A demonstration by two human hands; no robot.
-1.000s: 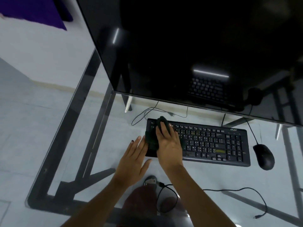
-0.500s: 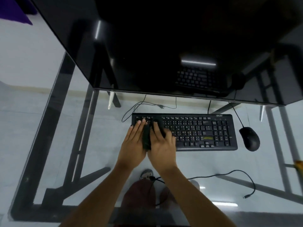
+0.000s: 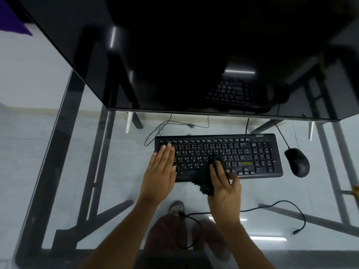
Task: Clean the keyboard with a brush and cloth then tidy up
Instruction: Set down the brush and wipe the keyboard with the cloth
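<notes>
Reading "acer", probably, keyboard (image 3: 250, 150) under right hand (image 3: 225, 183) with cloth (image 3: 204, 179).

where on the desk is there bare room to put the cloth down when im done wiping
Bare glass lies left of the keyboard, out to the desk's left edge, and in front of it toward the loose cable. Right of the keyboard the mouse crowds it. Behind, cords run under the monitor.

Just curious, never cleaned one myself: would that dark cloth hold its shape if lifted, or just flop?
Probably flop: the cloth bunches in loose folds under the right hand and droops over the keyboard edge. It looks light, since it rests crumpled across the keys. Its fuzzy edge suggests it grips rather than slips.
</notes>
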